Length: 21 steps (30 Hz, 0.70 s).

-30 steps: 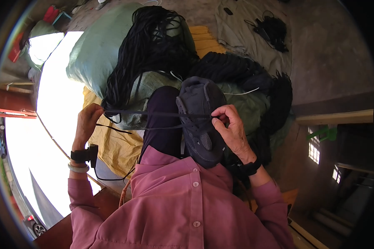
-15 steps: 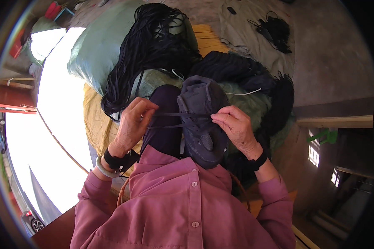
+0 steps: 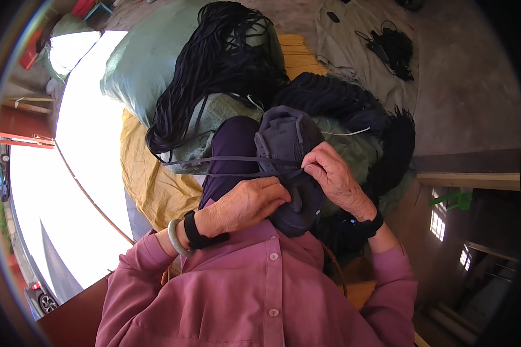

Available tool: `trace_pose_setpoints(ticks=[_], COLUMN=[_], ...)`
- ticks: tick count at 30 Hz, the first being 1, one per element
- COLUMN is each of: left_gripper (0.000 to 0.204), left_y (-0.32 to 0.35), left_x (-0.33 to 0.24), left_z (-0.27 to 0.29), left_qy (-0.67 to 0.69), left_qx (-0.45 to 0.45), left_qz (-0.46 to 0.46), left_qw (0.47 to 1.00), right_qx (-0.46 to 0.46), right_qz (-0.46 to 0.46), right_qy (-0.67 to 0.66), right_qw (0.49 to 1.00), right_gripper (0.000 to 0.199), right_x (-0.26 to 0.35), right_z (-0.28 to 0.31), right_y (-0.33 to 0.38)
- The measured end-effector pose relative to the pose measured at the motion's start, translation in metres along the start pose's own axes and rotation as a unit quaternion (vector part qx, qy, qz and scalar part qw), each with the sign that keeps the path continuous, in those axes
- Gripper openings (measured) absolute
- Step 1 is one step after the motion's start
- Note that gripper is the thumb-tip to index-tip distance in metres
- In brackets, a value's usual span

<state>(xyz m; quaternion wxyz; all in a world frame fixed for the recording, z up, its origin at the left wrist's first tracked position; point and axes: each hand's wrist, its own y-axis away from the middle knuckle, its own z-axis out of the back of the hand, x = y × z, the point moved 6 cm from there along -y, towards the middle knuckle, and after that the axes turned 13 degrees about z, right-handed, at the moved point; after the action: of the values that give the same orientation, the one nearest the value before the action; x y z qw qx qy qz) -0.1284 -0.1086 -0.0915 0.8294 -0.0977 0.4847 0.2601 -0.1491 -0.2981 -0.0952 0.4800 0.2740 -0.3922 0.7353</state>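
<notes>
A dark grey-blue shoe [image 3: 285,141] rests on my lap, over my purple trouser leg [image 3: 228,151]. My left hand [image 3: 250,202] lies against the shoe's near side, fingers pinched on a dark flat lace [image 3: 214,160] that runs out to the left. My right hand [image 3: 332,175] grips the shoe's right side, fingertips at the lace holes. A pale bangle and black strap sit on my left wrist, a dark band on my right.
A heap of black laces [image 3: 214,63] lies over a green sack [image 3: 145,63] ahead. More dark bundles [image 3: 330,98] sit to the right, on a yellow sheet [image 3: 150,185]. A grey cloth [image 3: 353,40] with black cords lies on the floor beyond.
My left hand has come in from the far left, where it was pulling the lace out, to the shoe. My right hand stays on the shoe.
</notes>
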Motion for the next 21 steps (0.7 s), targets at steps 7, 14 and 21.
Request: trace_pose_setpoints(ticks=[7,14,21], left_gripper=[0.017,0.021,0.027], left_y=[0.003,-0.002,-0.009], left_x=[0.0,0.01,0.03], left_z=[0.005,0.053,0.058], left_qy=[0.007,-0.076,-0.059], left_qx=[-0.029,-0.227,-0.159], left_qz=[-0.01,0.08,0.199], left_qw=[1.0,0.968,0.965], right_qx=[0.127,0.103,0.054], right_qz=[-0.011,0.005,-0.106], right_qy=[0.033,0.132,0.065], right_qw=[0.991,0.986,0.991], right_gripper=[0.017,0.016,0.02], right_x=[0.002,0.012,0.003], right_z=[0.005,0.003,-0.002], right_y=[-0.013,-0.014,-0.006])
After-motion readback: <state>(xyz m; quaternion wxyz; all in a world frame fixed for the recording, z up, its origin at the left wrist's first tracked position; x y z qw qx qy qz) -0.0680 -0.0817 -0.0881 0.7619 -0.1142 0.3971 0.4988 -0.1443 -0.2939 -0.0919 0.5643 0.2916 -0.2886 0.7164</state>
